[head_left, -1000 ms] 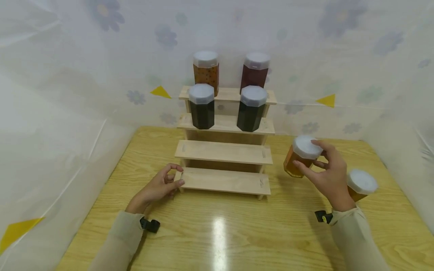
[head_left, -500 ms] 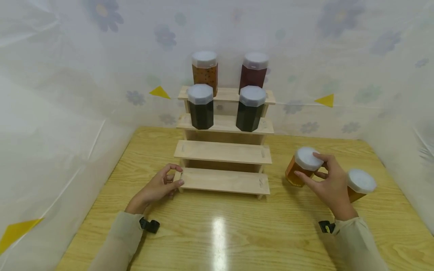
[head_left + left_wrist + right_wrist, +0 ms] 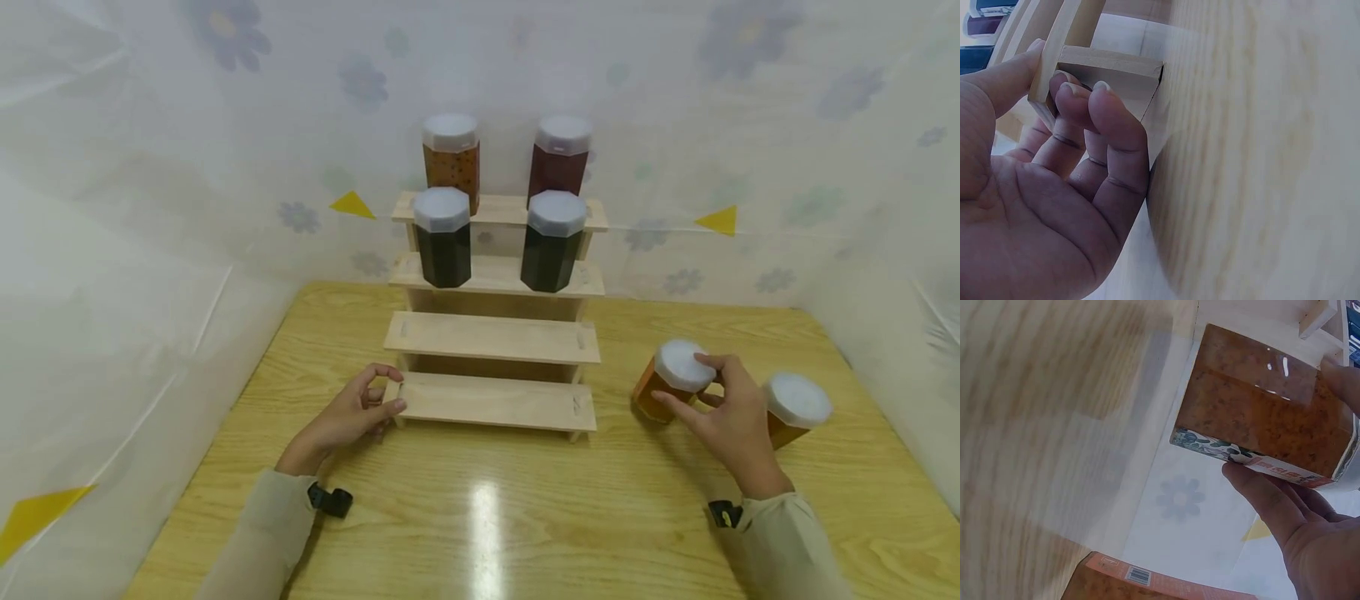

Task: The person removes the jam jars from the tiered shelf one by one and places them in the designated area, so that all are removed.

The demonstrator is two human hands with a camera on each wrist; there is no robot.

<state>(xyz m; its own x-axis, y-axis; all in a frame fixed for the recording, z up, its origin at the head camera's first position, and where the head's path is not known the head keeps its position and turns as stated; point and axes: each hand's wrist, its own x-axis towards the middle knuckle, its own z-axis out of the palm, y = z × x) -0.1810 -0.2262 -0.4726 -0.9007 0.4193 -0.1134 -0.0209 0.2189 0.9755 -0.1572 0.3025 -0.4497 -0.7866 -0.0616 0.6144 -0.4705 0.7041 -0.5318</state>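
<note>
A stepped wooden display rack [image 3: 495, 400] stands on the table. At the left end of its lowest shelf my left hand [image 3: 347, 418] grips the board, thumb on top and fingers curled beneath, as the left wrist view [image 3: 1079, 162] bears out. My right hand [image 3: 731, 421] holds an orange-brown jam jar [image 3: 654, 392] with a white lid, right of the rack. Thumb and fingers span opposite sides of the jar, one finger reaching the lid. The jar leans slightly; whether its base touches the table I cannot tell. A printed label shows along one side in the right wrist view.
A second orange jar [image 3: 797, 404] stands behind my right wrist. Two dark jars [image 3: 444, 250] occupy the rack's second shelf from the top. On the top shelf are a speckled orange jar [image 3: 452, 167] and a dark red jar [image 3: 557, 171]. Flower-patterned sheeting [image 3: 637, 108] encloses the table.
My right hand has lowered the jar toward the table, bringing it slightly nearer to me. The left hand keeps its place on the rack.
</note>
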